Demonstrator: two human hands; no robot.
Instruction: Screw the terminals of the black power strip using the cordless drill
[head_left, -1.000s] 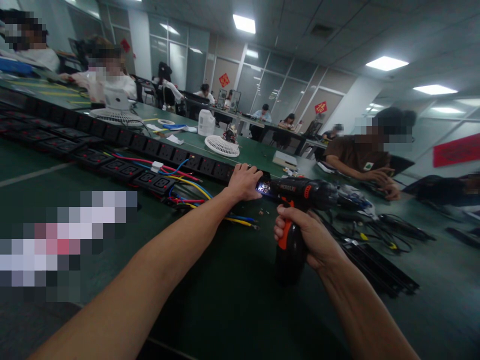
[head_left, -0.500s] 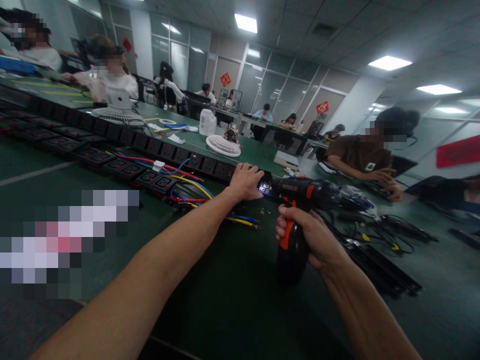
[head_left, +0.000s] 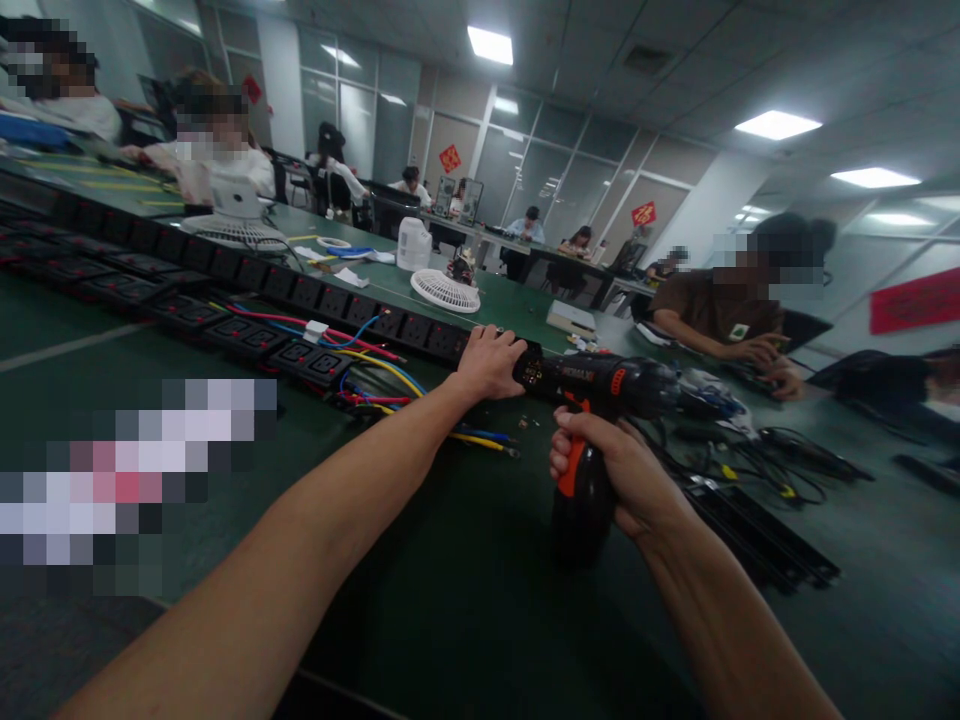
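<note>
1. The left hand [head_left: 491, 365] clasped, fingers partly spread, the long black plastic socket strip [head_left: 334, 302] beneath them — apparently to steady it.
2. The right hand [head_left: 607, 455] wrapped its fingers snugly round the black-and-orange plastic power drill [head_left: 634, 385] — nose towards the left fingers, presumably for aim.

Reads "…MAX" on the body of the power drill [head_left: 611, 386], after blurred opening letters. Shows "福" on the right-hand red diamond sign [head_left: 643, 215] across the room; cannot be read on the middle red diamond [head_left: 450, 158] or the white shirt badge [head_left: 739, 333].
</note>
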